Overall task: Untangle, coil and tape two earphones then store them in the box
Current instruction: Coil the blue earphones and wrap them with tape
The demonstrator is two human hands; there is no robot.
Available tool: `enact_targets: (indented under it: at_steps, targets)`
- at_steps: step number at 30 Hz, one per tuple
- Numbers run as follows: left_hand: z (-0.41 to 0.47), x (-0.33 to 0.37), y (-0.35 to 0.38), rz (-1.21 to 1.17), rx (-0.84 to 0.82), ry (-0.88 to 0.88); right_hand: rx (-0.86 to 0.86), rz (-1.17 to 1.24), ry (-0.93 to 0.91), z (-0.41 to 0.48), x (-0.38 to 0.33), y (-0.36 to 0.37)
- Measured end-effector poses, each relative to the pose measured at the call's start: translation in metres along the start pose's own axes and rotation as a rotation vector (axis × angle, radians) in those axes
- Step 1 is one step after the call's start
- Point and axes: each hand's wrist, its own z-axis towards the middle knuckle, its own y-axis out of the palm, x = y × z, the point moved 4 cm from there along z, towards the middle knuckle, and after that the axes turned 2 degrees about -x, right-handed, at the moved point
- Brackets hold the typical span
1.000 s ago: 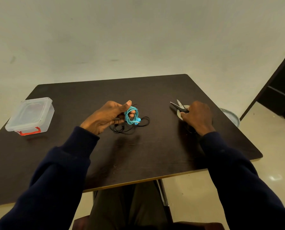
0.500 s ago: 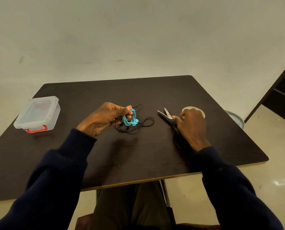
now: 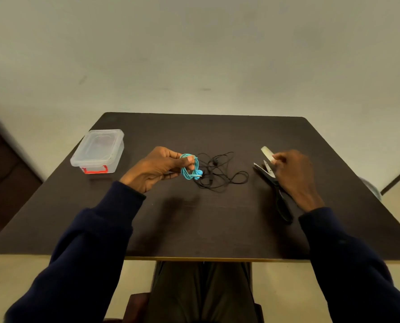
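Observation:
My left hand point(image 3: 157, 169) pinches a coiled blue earphone point(image 3: 189, 167) between thumb and fingers, just above the dark table point(image 3: 194, 220). Right beside it a black earphone point(image 3: 220, 173) lies in a loose tangle on the table. My right hand point(image 3: 294, 176) grips a pale tape roll point(image 3: 266, 153) at its far fingertips, lifted on edge. Black-handled scissors point(image 3: 274, 190) lie on the table under that hand, blades open. A clear plastic box point(image 3: 98, 149) with a red latch sits at the left, lid on.
A pale wall stands behind the table's far edge. Dark furniture shows at the far left and far right. A round grey object point(image 3: 371, 188) sits on the floor past the table's right edge. My lap is below the near edge.
My right hand slid the scissors off the tape roll, set them down and took hold of the roll. My left hand kept its hold on the blue coil. The view shifted.

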Motion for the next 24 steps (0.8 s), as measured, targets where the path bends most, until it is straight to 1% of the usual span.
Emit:
enact_targets:
  at_steps: [2, 5, 10, 14, 17, 20, 22, 24]
  targets:
    - [-0.004, -0.004, -0.010, -0.021, 0.026, -0.003, -0.018, 0.168, -0.075, -0.003, -0.029, 0.003]
    - [-0.009, -0.009, -0.025, -0.052, 0.069, -0.014, -0.119, 0.427, -0.105, -0.008, -0.060, 0.013]
    - [-0.017, -0.020, -0.049, -0.123, 0.162, -0.005, -0.339, 0.898, -0.059, -0.021, -0.093, 0.029]
    - [-0.024, -0.025, -0.058, -0.139, 0.231, 0.013, -0.555, 1.217, 0.069, -0.031, -0.105, 0.046]
    - [-0.030, -0.028, -0.060, -0.128, 0.267, 0.052, -0.676, 1.370, 0.127, -0.038, -0.112, 0.059]
    - [-0.033, -0.033, -0.062, -0.147, 0.270, 0.083, -0.808, 1.507, 0.151, -0.050, -0.125, 0.067]
    - [-0.035, -0.036, -0.059, -0.160, 0.264, 0.096, -0.781, 1.546, 0.247, -0.057, -0.130, 0.075]
    - [-0.035, -0.038, -0.055, -0.173, 0.269, 0.112, -0.693, 1.473, 0.314, -0.065, -0.131, 0.084]
